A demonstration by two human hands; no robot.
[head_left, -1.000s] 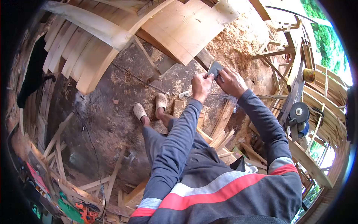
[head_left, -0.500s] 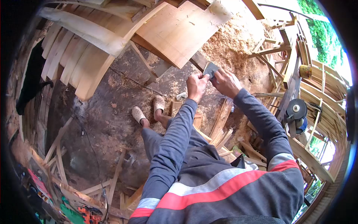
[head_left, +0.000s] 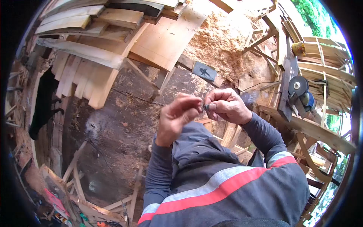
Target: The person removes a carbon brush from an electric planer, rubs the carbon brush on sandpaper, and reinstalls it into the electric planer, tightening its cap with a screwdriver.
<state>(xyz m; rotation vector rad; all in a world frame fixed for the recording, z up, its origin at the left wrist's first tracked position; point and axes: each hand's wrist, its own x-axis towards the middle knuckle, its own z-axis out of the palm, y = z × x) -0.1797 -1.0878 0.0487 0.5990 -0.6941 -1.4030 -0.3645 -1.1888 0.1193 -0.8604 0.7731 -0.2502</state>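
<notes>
My right hand pinches a small dark piece between thumb and fingertips in front of my body. Close beside it on the left is my left hand, slightly blurred, its fingers curled and the tips drawn together; whatever they may hold is too small to make out. Beyond the hands, a flat grey rectangular sheet lies at the end of a wooden plank. Several small dark slivers lie crossed on the sheet.
Wide boards and stacked planks stand at upper left. Wood shavings heap behind the sheet. An angle grinder rests on a beam at right, near a yellow tin. A cable crosses the floor.
Both hands have drawn back from the grey sheet toward my body. The sheet and its dark slivers are now uncovered, and the small dark piece shows in my right fingertips. The view has shifted.
</notes>
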